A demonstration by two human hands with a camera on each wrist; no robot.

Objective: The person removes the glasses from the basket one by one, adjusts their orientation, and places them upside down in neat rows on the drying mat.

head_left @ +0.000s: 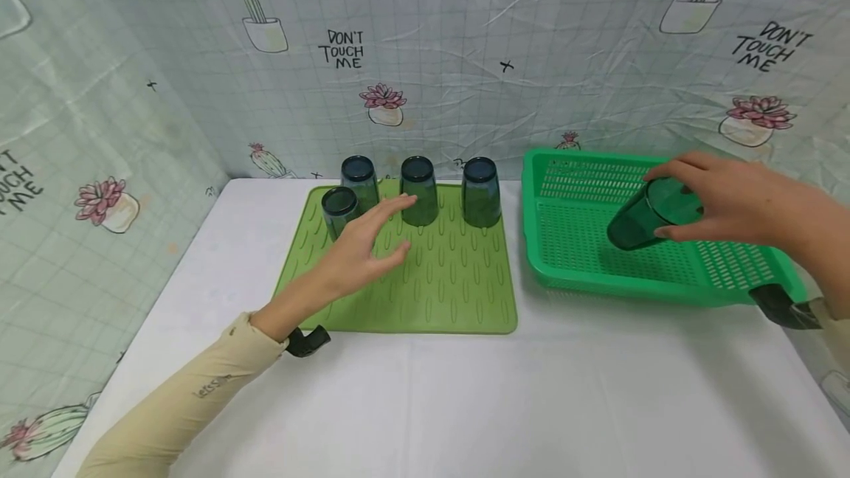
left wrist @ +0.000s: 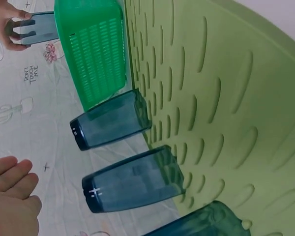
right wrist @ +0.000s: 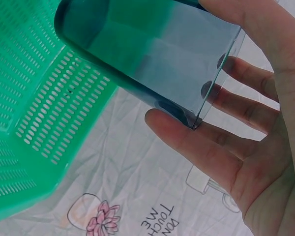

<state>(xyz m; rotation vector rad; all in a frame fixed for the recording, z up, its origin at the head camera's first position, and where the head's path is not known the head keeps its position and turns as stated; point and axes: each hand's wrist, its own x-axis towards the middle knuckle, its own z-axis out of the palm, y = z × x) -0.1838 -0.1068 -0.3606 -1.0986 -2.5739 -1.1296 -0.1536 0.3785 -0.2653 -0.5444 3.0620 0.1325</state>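
I had my right hand (head_left: 724,198) wrapped around a dark green glass (head_left: 647,216), thumb below and fingers over the top, gripping it near its base. The glass was tilted, its mouth pointing down and to the left, and it hung over the inside of the green basket (head_left: 564,271); I could not tell whether it touched the basket floor. From the right wrist view the glass (right wrist: 152,54) sat against my fingers (right wrist: 196,147), with the slotted wall of the basket (right wrist: 29,123) just beside it.

My left hand (head_left: 361,246) was spread flat, fingers straight and apart, holding nothing. It hovered over the light green ribbed mat (head_left: 458,293), near the glasses there. Four glasses stood mouth down on the mat: three in a row along the back edge (head_left: 358,177) (head_left: 419,189) (head_left: 481,190), and a fourth (head_left: 339,211) just in front of the leftmost one, close to my fingertips. The left wrist view showed my fingers (left wrist: 12,187) apart from the two nearest glasses (left wrist: 113,120) (left wrist: 132,179).

The mat and basket lay side by side, close together, on a white table (head_left: 465,404), the basket to the right. A cactus-print cloth (head_left: 465,57) hung behind it all.
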